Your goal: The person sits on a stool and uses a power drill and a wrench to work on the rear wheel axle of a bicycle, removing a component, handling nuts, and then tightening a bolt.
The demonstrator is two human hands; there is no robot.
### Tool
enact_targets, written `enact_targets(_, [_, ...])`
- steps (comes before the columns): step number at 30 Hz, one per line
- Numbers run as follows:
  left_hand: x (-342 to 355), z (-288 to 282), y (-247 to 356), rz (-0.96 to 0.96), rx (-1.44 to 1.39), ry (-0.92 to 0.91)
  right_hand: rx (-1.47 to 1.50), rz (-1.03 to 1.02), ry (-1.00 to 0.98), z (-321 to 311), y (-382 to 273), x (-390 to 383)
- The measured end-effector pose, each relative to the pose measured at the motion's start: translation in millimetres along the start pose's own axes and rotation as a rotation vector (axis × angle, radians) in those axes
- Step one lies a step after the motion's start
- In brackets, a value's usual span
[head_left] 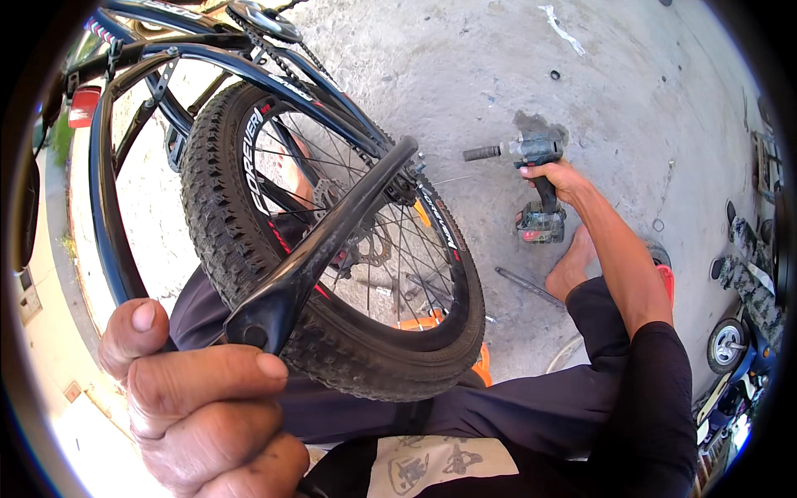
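Observation:
My left hand (199, 398) is closed at the lower left, its fingers against the wide end of a black metal bar (332, 228). That bar slants up across the bicycle wheel (212, 191) to near its hub; its exact kind I cannot make out. The wheel has a knobby black tyre, a dark rim with red and white markings, spokes and a disc brake rotor (378, 249). To the right of the wheel, my right hand (554, 178) grips the handle of a cordless impact wrench (544, 149). A long dark socket (481, 153) on its nose points left, toward the wheel.
Dark blue bicycle frame tubes (104, 207) and a red reflector (84, 106) stand at the left. A metal rod (527, 285) lies on the concrete floor (465, 66) beside my bare foot (573, 261). Orange parts (481, 365) show under the wheel. A small-wheeled vehicle (726, 344) is at far right.

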State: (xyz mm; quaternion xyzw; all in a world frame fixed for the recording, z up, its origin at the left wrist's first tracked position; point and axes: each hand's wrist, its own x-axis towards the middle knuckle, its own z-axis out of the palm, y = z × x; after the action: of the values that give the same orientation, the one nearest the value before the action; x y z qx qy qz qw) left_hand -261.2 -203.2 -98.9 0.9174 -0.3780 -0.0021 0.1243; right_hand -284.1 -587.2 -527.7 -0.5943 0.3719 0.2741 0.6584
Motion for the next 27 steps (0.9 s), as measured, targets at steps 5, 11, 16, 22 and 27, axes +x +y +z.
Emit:
enact_targets(5, [2.0,15.4,-3.8,0.051,-0.107,0.134,-0.013,0.028,0.146,-5.6,43.7,12.5])
enact_targets(11, [3.4,21.7,-21.2,0.213,-0.238,0.094,-0.978,-0.073,0.200,12.9,43.8,-50.8])
enact_targets(16, [11.2,12.1,-27.7,0.302,-0.218,0.110,-0.550,-0.442,-0.111,95.4,-49.4,-172.9])
enact_targets(22, [15.7,9.6,-31.6,0.377,-0.197,0.032,-0.592,-0.927,-0.101,188.3,-28.6,-294.3])
enact_targets(27, [15.0,11.1,-32.5,0.410,-0.190,0.079,-0.407,-0.843,0.161,224.7,-0.3,-303.1])
